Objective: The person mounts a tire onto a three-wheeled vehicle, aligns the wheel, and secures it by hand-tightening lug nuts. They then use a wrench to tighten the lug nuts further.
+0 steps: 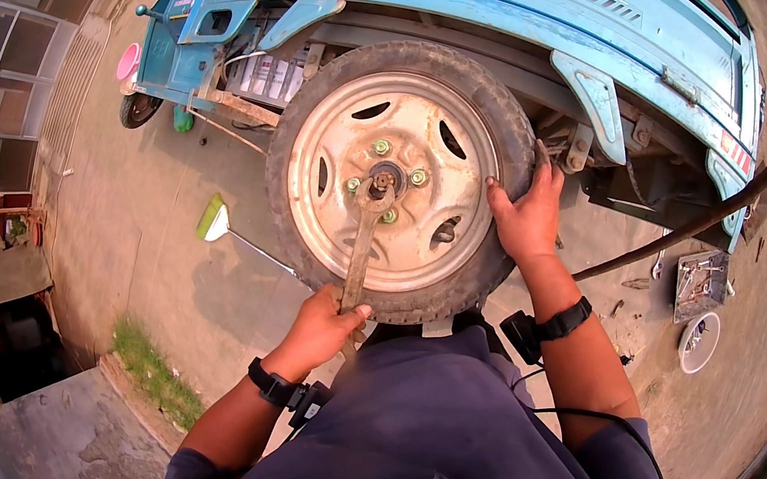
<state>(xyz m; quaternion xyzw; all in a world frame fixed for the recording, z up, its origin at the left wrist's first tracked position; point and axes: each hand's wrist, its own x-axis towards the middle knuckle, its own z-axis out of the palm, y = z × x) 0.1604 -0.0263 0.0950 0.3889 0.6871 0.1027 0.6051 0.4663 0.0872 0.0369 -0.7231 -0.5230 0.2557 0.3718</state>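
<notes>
A wheel with a worn black tyre (285, 208) and a dirty cream rim (331, 129) stands on the side of a blue cargo tricycle (504, 6). My left hand (318, 328) is closed round the lower end of a rusty wrench (361, 254). The wrench points upward, its jaw at the hub centre; whether it grips the nut there I cannot tell. Several greenish wheel nuts (418, 177) surround the hub. At the tyre's right edge, my right hand (531, 216) grips it, thumb on the sidewall and fingers over the tread.
A dark pole (712, 215) slants across the right side. Beyond it lie a tray of tools (700, 286) and a white bucket (699, 343). Left of the wheel, a green-and-white broom (216, 218) lies on concrete. A pink basin (129, 61) and grass (154, 369) are farther left.
</notes>
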